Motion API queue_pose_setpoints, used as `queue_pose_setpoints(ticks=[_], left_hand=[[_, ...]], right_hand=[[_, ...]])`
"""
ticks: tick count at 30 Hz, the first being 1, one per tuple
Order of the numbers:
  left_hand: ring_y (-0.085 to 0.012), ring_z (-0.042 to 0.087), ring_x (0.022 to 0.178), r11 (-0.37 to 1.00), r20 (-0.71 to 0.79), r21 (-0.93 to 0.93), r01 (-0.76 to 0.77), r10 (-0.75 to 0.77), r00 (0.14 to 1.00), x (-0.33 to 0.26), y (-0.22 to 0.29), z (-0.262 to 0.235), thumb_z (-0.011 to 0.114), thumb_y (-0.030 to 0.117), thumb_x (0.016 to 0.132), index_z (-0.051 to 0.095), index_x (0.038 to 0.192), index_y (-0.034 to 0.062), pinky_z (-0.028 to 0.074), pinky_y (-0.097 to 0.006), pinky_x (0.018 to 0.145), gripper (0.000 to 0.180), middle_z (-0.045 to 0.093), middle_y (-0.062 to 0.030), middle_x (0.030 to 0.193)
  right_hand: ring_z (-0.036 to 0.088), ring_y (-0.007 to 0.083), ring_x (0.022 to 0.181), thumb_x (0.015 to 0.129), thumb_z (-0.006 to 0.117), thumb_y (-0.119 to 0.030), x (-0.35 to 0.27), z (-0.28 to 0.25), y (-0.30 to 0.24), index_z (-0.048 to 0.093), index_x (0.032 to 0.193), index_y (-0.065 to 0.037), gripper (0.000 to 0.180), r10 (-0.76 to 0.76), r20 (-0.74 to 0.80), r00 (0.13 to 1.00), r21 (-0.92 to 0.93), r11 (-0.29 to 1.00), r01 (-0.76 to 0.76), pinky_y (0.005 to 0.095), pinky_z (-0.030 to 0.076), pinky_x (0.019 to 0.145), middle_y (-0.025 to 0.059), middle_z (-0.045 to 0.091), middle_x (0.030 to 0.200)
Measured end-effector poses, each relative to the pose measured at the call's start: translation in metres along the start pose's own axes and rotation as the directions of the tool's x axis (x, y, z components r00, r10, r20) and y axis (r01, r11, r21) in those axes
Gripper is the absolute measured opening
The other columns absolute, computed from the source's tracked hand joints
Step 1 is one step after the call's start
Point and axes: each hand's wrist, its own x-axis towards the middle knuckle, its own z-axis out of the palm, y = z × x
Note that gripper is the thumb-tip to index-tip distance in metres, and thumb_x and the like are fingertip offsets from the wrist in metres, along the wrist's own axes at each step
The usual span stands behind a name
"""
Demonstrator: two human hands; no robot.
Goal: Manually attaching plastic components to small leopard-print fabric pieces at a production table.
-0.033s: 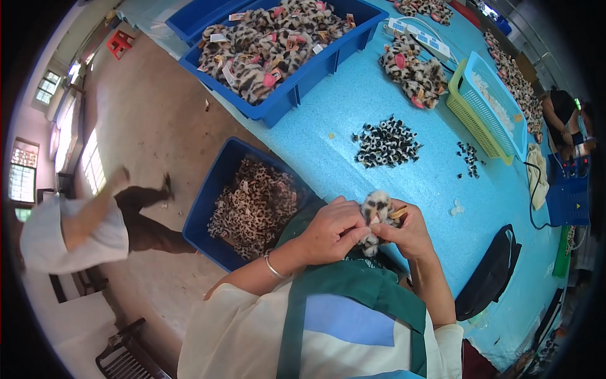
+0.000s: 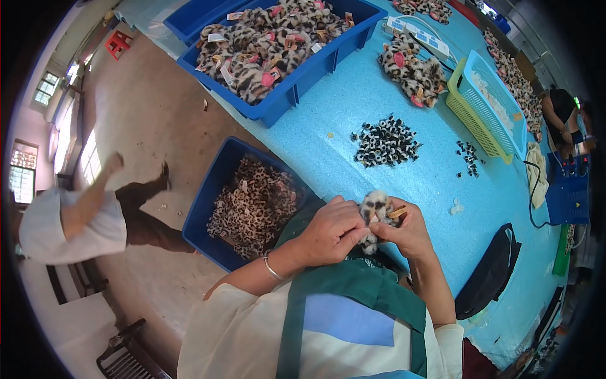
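At the table's near edge I hold a small plush animal skin [image 2: 376, 206], spotted black and brown on cream fur. My left hand [image 2: 334, 231] grips its left side, thumb and fingers pinched together. On the other side my right hand [image 2: 409, 232] is closed round it, the thumb pressing near a pale spot on the fur. A tan tag [image 2: 397, 212] sticks up by the right fingers. What lies under the fingertips is hidden. Beyond my hands a heap of black-and-white toy eyes [image 2: 386, 143] rests on the blue table [image 2: 328, 161].
Left of me, a blue bin [image 2: 205, 208] holds spotted plush pieces. A larger blue crate [image 2: 268, 114] of tagged plush stands at the far left. Baskets [image 2: 483, 107], a power strip [image 2: 426, 41], small black parts [image 2: 469, 159] and a black bag [image 2: 489, 275] lie rightward. A person [image 2: 82, 224] walks at left.
The person at left has shifted slightly, with the arm and legs in a different stride. My hands and the plush skin have barely moved.
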Motion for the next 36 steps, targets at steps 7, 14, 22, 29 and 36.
queue_pose_setpoints(ticks=[7, 14, 22, 29, 36], left_hand=[[-0.0287, 0.05, 0.066, 0.928, 0.022, 0.318, -0.194, 0.198, 0.98, -0.003, -0.006, 0.003, 0.068, 0.003, 0.072, 0.057, 0.077, 0.0042, 0.036, -0.038, 0.064, 0.012, 0.051, -0.0086, 0.07], [-0.0242, 0.055, 0.091, 0.976, -0.147, 0.212, 0.056, -0.025, 0.989, -0.014, -0.008, -0.013, 0.079, 0.023, 0.071, 0.057, 0.096, 0.0039, 0.04, -0.037, 0.076, 0.039, 0.058, -0.0091, 0.099], [-0.0307, 0.053, 0.096, 0.826, 0.241, -0.1, 0.555, -0.521, 0.819, -0.013, -0.019, -0.016, 0.081, 0.031, 0.068, 0.056, 0.1, 0.0054, 0.04, -0.04, 0.086, 0.048, 0.057, -0.012, 0.099], [-0.0289, 0.054, 0.063, 0.946, -0.057, 0.31, 0.096, -0.082, 0.995, -0.006, -0.01, -0.008, 0.071, 0.027, 0.079, 0.055, 0.074, 0.0063, 0.04, -0.04, 0.059, 0.027, 0.053, -0.009, 0.067], [-0.0314, 0.053, 0.061, 0.996, -0.063, 0.025, 0.084, -0.082, 0.995, -0.004, -0.018, -0.001, 0.063, 0.011, 0.084, 0.056, 0.079, 0.0028, 0.041, -0.041, 0.054, 0.011, 0.054, -0.0115, 0.068]], right_hand=[[0.055, 0.0147, 0.071, 0.073, 0.069, -0.006, 0.011, 0.01, 0.017, 0.056, 0.09, 0.001, 0.022, -0.283, -0.118, 0.952, -0.522, 0.833, 0.183, 0.0302, 0.045, 0.064, 0.0103, 0.056, 0.075], [0.058, 0.0212, 0.071, 0.073, 0.071, -0.007, 0.009, 0.002, 0.016, 0.057, 0.091, 0.0, 0.024, -0.301, 0.083, 0.95, -0.664, 0.694, 0.278, 0.0318, 0.047, 0.066, 0.0119, 0.057, 0.078], [0.054, 0.0033, 0.075, 0.08, 0.072, -0.013, 0.001, -0.004, 0.001, 0.059, 0.092, -0.003, 0.02, -0.069, 0.039, 0.997, -0.198, 0.977, 0.075, 0.0218, 0.046, 0.063, -0.003, 0.06, 0.084], [0.055, 0.0031, 0.075, 0.082, 0.073, -0.014, 0.006, 0.007, -0.004, 0.061, 0.095, -0.002, 0.022, -0.112, -0.158, 0.981, -0.1, 0.99, 0.097, 0.0204, 0.048, 0.063, -0.0015, 0.061, 0.086], [0.056, 0.0042, 0.077, 0.082, 0.072, -0.011, 0.003, 0.013, -0.015, 0.061, 0.098, -0.001, 0.022, -0.028, -0.096, 0.995, -0.028, 0.999, 0.026, 0.0208, 0.049, 0.066, -0.0008, 0.063, 0.089]])
